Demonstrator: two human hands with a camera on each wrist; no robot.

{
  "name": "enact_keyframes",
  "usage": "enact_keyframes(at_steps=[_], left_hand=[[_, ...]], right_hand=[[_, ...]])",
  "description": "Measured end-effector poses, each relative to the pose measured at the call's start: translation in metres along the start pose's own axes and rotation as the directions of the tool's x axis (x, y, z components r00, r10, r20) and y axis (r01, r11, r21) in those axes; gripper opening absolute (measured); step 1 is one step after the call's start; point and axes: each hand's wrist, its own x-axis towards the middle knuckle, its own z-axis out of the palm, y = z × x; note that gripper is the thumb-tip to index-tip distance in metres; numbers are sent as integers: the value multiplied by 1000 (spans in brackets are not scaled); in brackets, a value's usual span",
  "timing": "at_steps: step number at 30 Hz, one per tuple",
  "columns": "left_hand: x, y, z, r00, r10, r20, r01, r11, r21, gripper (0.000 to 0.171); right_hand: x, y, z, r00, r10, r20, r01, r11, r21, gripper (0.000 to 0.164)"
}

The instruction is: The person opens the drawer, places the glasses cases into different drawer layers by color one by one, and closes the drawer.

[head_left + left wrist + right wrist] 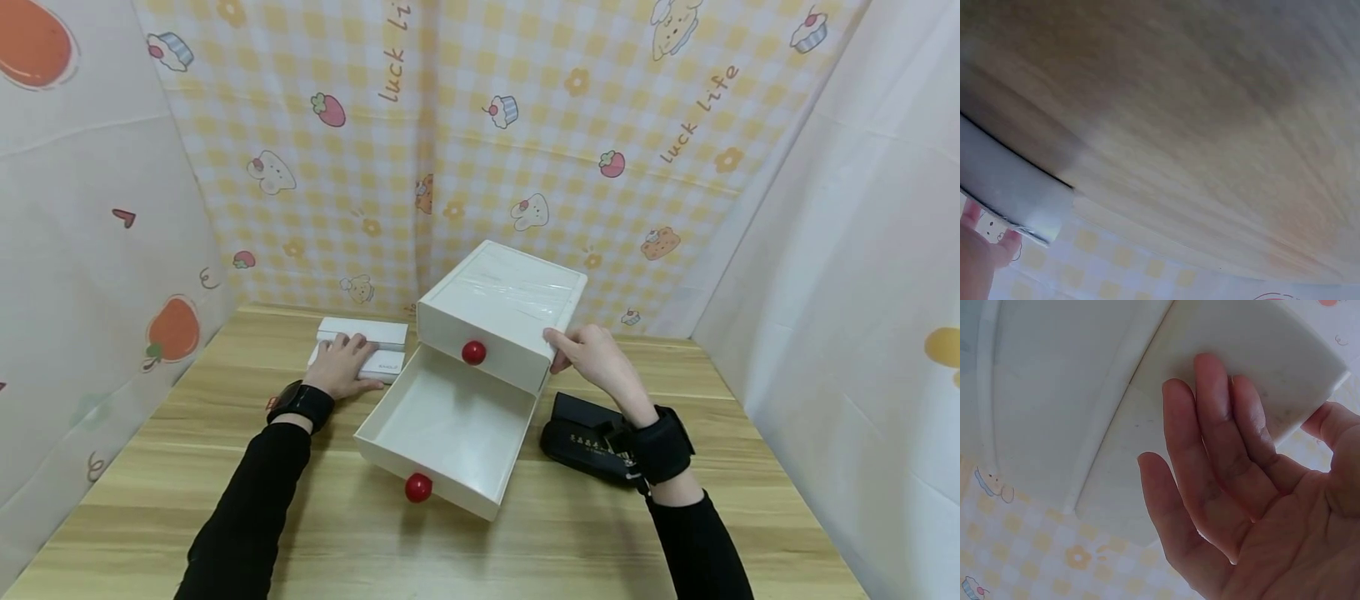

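Note:
A white two-drawer box [506, 292] stands askew, its lower drawer [450, 417] pulled far out and bare inside. Red round knobs sit on both drawer fronts. My right hand [600, 362] grips the box's right front corner, thumb on the top and the other fingers at the side. In the right wrist view those fingers [1213, 394] lie along the white side wall. To the left of the box, my left hand [341, 367] rests with spread fingers on a flat white case [386, 333]. Only fingertips of that hand show at the case's edge in the left wrist view.
Right of the box, a black case [588, 433] with gold lettering lies partly hidden behind the right wristband [660, 446]. A yellow checked curtain [480, 150] hangs behind the wooden table [570, 542], with white curtains on both sides.

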Motion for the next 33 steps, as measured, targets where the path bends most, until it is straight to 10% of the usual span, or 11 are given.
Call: enact_keyframes(at_steps=[19,25,33], left_hand=[[-14,0,-4,998,64,-8,-64,998,-20,76],[-17,-4,-19,1000,24,11,-23,998,-62,82],[-20,-3,-59,987,86,-134,-89,996,-12,70]], right_hand=[[-1,0,0,1000,-15,10,15,1000,16,58],[0,0,0,1000,-13,15,13,1000,18,57],[0,1,0,1000,-9,11,9,1000,18,57]])
